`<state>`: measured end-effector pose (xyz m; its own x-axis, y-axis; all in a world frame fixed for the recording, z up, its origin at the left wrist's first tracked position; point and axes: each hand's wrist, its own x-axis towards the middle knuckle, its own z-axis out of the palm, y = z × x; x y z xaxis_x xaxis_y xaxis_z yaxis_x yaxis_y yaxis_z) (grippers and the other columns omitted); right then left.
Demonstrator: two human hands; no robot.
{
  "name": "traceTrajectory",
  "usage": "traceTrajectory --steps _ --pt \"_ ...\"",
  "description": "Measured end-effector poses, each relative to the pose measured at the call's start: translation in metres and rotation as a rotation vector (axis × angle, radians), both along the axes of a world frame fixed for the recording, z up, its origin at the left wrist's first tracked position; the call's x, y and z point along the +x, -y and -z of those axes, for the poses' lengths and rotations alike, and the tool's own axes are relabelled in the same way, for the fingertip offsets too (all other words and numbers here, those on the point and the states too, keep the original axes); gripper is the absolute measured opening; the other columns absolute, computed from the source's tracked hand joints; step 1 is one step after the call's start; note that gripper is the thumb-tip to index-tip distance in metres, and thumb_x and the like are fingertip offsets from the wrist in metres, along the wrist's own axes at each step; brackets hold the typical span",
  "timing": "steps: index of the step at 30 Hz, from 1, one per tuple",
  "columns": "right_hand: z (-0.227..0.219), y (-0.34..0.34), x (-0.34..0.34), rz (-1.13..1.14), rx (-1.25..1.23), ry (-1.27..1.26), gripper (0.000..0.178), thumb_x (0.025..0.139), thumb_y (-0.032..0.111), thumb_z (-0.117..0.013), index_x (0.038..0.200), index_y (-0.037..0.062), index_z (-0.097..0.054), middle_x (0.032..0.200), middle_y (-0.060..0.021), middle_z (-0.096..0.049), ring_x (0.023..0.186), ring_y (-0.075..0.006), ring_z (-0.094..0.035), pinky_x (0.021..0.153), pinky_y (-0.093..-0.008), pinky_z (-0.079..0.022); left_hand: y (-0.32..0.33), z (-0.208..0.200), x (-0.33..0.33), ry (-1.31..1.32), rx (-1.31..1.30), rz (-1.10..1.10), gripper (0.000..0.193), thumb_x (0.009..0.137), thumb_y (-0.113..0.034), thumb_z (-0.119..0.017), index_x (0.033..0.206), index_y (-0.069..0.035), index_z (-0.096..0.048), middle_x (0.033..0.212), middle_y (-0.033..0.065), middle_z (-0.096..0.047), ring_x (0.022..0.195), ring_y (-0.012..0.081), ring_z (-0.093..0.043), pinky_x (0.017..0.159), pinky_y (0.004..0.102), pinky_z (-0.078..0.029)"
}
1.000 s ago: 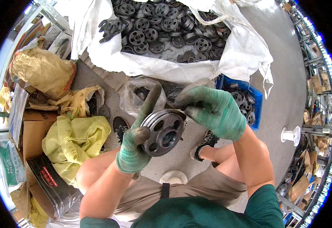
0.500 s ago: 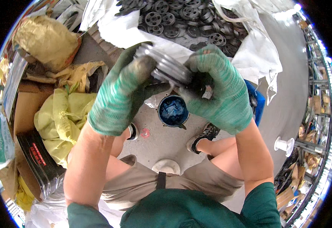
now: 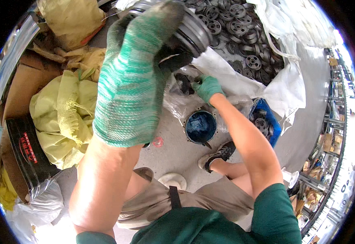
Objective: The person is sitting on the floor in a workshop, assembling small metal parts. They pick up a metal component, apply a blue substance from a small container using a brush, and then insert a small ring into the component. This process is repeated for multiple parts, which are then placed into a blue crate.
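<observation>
Raised close in front of me, my left hand [image 3: 138, 77] wears a green-and-white knit glove with darkened fingers. It is wrapped round a dark grey grooved pulley wheel [image 3: 193, 32], which stands tilted on its edge. Lower down and farther off, my gloved right hand [image 3: 208, 88] reaches into a clear plastic bag [image 3: 171, 97]. Its fingers are curled against black parts [image 3: 183, 83] in the bag; what they grip is too small to make out. Just below the bag, a round pot with blue inside [image 3: 200, 127] stands on the floor.
Beyond my hands, many spoked black wheels [image 3: 254, 62] lie heaped on a white woven sack [image 3: 234, 75]. A blue crate [image 3: 273, 126] with wheels stands at right. At left are a yellow sack [image 3: 59, 118] and a cardboard box [image 3: 25, 81]. Shelving [image 3: 334, 114] lines the right side.
My right hand has left the pulley wheel and moved down to the plastic bag. My left hand has risen closer to me, holding the wheel alone. The view has shifted slightly.
</observation>
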<state>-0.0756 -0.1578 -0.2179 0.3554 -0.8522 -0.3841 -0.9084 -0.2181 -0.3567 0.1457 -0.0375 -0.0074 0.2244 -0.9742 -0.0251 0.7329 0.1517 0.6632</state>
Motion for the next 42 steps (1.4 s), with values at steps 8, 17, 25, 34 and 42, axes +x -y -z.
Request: traceTrajectory --steps 8,17,25,34,42 --pt "0.075 0.001 0.002 0.169 -0.052 0.13 0.038 0.094 0.032 -0.069 0.116 0.0009 -0.071 0.106 -0.02 -0.074 0.094 -0.0339 -0.07 0.086 -0.0419 -0.055 -0.005 -0.012 -0.015 0.103 0.011 -0.055 0.039 0.099 -0.021 -0.066 0.134 -0.007 -0.056 0.118 0.0077 -0.066 0.111 0.0221 -0.065 0.104 0.0435 -0.052" --pt "-0.126 -0.029 -0.042 0.29 0.174 0.728 0.027 0.102 0.019 -0.062 0.123 0.0029 -0.065 0.102 -0.0082 -0.072 0.079 -0.0152 -0.069 0.073 -0.03 -0.054 -0.015 -0.021 -0.032 0.242 0.097 0.076 0.072 0.09 -0.026 -0.078 0.148 -0.004 -0.041 0.127 0.0117 -0.061 0.113 0.0239 -0.064 0.096 0.0402 -0.056" --pt "-0.228 -0.094 -0.076 0.399 0.182 1.086 0.019 0.101 0.006 -0.061 0.117 -0.0021 -0.063 0.101 -0.0084 -0.071 0.083 -0.0133 -0.067 0.074 -0.0289 -0.056 -0.021 -0.009 -0.07 0.27 0.057 0.235 0.09 0.081 -0.015 -0.088 0.154 -0.008 -0.037 0.133 0.0112 -0.055 0.118 0.021 -0.058 0.102 0.0352 -0.052" --pt "-0.23 -0.111 -0.101 0.331 0.145 1.176 0.02 0.099 0.003 -0.065 0.119 0.0002 -0.063 0.1 -0.0047 -0.071 0.086 -0.0116 -0.067 0.076 -0.0285 -0.056 -0.019 -0.01 -0.099 0.397 0.035 0.275 0.088 0.083 -0.009 -0.086 0.155 -0.007 -0.034 0.13 0.011 -0.055 0.112 0.0195 -0.061 0.096 0.0342 -0.055" --pt "-0.25 -0.125 -0.088 0.059 -0.385 0.86 0.017 0.09 0.0 -0.073 0.107 0.0006 -0.07 0.09 -0.01 -0.067 0.074 -0.0156 -0.064 0.068 -0.0291 -0.052 -0.02 -0.009 -0.112 0.392 0.054 0.325 0.097 0.079 -0.029 -0.09 0.155 -0.006 -0.035 0.14 0.0108 -0.052 0.128 0.0236 -0.053 0.11 0.039 -0.046"
